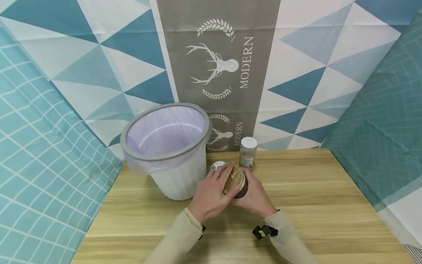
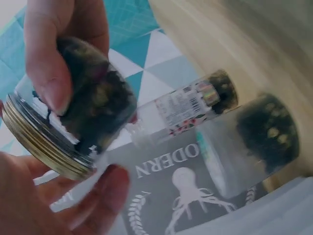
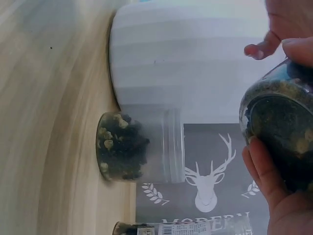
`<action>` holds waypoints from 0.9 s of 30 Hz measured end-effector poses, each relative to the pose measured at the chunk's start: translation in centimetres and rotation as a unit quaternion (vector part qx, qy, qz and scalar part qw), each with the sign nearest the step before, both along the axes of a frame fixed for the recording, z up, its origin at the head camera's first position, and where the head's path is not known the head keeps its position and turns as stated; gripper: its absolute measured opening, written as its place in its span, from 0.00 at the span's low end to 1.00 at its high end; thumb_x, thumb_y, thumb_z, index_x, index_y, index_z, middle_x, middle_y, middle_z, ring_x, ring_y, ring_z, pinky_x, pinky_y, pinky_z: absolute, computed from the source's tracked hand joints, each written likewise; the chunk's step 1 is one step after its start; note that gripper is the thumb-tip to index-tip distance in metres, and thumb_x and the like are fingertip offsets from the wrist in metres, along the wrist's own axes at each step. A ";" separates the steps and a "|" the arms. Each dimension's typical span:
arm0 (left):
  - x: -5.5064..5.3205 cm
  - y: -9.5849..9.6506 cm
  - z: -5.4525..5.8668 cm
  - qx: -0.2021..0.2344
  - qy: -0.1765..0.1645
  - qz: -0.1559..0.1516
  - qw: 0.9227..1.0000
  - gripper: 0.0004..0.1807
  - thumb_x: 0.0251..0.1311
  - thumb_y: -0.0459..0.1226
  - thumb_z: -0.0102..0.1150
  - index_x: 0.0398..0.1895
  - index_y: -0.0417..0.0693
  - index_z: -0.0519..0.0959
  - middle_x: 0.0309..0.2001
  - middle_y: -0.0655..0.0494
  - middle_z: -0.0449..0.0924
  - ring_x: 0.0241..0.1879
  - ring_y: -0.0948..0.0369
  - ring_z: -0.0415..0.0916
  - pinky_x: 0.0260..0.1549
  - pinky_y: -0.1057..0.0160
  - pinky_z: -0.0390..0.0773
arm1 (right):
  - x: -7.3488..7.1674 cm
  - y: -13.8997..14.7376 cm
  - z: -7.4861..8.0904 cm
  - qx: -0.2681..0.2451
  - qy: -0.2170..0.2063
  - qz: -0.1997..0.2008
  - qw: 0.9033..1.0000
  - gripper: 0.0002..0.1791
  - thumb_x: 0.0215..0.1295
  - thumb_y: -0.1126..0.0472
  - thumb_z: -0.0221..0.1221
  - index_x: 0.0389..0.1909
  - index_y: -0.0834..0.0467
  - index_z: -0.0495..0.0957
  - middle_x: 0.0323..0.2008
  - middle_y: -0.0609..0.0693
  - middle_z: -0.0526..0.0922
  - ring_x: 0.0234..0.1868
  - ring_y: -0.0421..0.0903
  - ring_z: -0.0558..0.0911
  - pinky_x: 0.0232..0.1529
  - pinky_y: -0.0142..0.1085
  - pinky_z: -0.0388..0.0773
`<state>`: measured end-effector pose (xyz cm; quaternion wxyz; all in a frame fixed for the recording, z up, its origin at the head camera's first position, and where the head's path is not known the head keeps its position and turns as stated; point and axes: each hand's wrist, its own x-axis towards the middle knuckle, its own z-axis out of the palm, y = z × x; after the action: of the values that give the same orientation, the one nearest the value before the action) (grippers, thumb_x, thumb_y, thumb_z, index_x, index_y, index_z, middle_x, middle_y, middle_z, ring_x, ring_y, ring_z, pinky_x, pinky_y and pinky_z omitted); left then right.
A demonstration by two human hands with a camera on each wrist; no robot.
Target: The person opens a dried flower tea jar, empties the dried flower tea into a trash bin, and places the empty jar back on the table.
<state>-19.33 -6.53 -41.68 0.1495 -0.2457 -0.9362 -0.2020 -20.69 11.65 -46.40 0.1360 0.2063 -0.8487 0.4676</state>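
A clear jar (image 2: 102,98) with dark, leafy-looking dried contents and a gold lid (image 1: 234,180) is held tilted between both hands, above the table. My left hand (image 1: 211,194) has its fingers and thumb around the lid's rim. My right hand (image 1: 256,198) grips the jar's body, its fingertips against the base in the right wrist view. Behind them stands a second clear jar (image 3: 139,147), partly filled with dark and pale dried bits; the hands partly hide it in the head view. A slim bottle (image 1: 248,154) with a white cap and printed label stands beside that jar.
A white bin (image 1: 179,179) with a grey rim and pale purple liner stands to the left of the hands. The wooden table (image 1: 313,205) meets a patterned backdrop (image 1: 296,88) at the back, with teal sheets (image 1: 379,146) at the sides.
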 end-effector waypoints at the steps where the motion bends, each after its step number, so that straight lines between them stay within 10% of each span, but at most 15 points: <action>1: 0.0 -0.2 0.0 0.003 0.005 -0.006 1.000 0.39 0.72 0.65 0.44 0.79 0.58 0.64 0.70 0.55 0.73 0.65 0.52 0.76 0.38 0.49 0.85 | 0.0 0.0 0.0 -0.002 -0.001 0.002 1.000 0.52 0.39 0.53 0.83 0.68 0.58 0.68 0.60 0.58 0.80 0.57 0.57 0.82 0.55 0.57 0.82; 14: -0.5 -0.4 -0.7 0.041 0.045 0.007 0.998 0.41 0.69 0.69 0.46 0.66 0.45 0.75 0.59 0.48 0.81 0.54 0.50 0.84 0.39 0.47 0.87 | 0.1 -0.3 -0.3 -0.005 -0.012 0.010 1.000 0.50 0.40 0.54 0.82 0.66 0.57 0.70 0.59 0.54 0.81 0.56 0.52 0.83 0.54 0.52 0.83; 27: -0.9 -1.2 -0.9 0.076 0.038 -0.106 0.991 0.44 0.61 0.60 0.63 0.79 0.59 0.63 0.69 0.54 0.76 0.67 0.53 0.75 0.50 0.45 0.85 | 0.1 0.4 -0.4 -0.018 -0.016 0.019 1.000 0.50 0.41 0.56 0.82 0.68 0.57 0.69 0.61 0.55 0.80 0.61 0.55 0.81 0.62 0.57 0.78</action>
<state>-20.24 -7.76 -42.54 0.1810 -0.3392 -0.8802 -0.2782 -20.61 12.08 -46.81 0.1173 0.2124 -0.8379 0.4889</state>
